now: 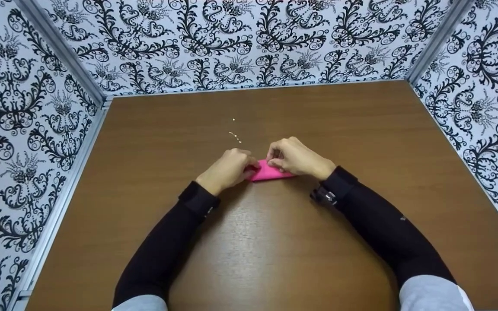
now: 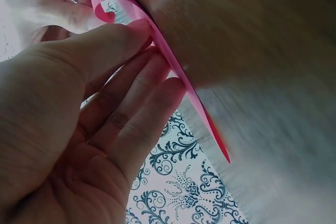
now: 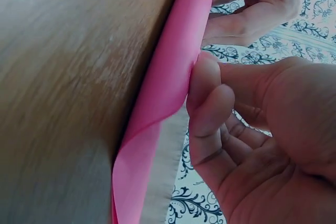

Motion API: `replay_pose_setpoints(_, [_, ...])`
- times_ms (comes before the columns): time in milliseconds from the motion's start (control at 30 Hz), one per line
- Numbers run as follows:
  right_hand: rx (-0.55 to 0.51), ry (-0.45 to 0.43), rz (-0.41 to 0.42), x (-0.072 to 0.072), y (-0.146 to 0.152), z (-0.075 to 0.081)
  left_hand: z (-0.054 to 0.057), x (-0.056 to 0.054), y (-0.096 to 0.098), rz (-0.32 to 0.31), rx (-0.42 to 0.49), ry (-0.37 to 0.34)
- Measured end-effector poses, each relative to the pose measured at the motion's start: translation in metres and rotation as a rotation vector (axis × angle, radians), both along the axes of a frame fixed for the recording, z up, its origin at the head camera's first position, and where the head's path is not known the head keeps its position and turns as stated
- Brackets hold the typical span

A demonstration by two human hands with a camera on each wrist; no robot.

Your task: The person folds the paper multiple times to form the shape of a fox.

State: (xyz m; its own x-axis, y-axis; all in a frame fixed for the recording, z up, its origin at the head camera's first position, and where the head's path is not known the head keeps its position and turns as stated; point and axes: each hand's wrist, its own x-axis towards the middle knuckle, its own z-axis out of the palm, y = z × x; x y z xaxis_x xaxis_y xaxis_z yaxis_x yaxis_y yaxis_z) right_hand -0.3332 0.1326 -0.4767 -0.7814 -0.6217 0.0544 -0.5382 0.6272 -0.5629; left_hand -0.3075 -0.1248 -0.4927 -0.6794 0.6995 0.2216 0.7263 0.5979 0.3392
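We see a thin, bright-pink sheet, apparently paper (image 1: 270, 172), at the centre of the head view, lying on a brown wood-grain table (image 1: 249, 242); the right wrist view shows it curled over into a flattened roll. At its left end, the left hand (image 1: 227, 169) pinches it between thumb and fingertips. Just beside, the right hand (image 1: 295, 156) pinches its upper edge between thumb and forefinger (we see this best from the right wrist). Above the left hand, near the middle of the frame, we notice a few tiny pale specks (image 1: 235, 136). Black sleeves (image 1: 387, 229) reach in from the lower corners; white walls with black scrollwork (image 1: 249, 43) fill the top and sides.
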Motion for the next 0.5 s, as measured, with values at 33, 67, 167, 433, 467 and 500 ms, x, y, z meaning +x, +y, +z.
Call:
replay_pose_setpoints(33, [0.004,0.005,-0.002,-0.001,-0.001,-0.001,0.000,0.000,0.000,0.000,0.000,0.002])
replay_pose_setpoints(67, [0.009,0.012,-0.004,-0.003,-0.001,-0.002,0.001,0.000,0.000,0.000,0.000,0.004])
replay_pose_setpoints(167, [0.012,0.032,-0.005,-0.006,-0.003,-0.005,0.001,-0.001,0.000,-0.003,0.004,0.008])
replay_pose_setpoints(433, [0.018,0.082,-0.006,-0.011,-0.006,-0.014,0.002,0.001,-0.002,-0.011,0.001,0.032])
replay_pose_setpoints(467, [0.015,0.082,-0.010,-0.012,-0.006,-0.015,0.002,0.001,-0.002,-0.010,-0.001,0.032])
replay_pose_setpoints(500, [0.012,0.079,-0.013,-0.013,-0.006,-0.015,0.002,0.000,-0.002,-0.010,-0.004,0.033])
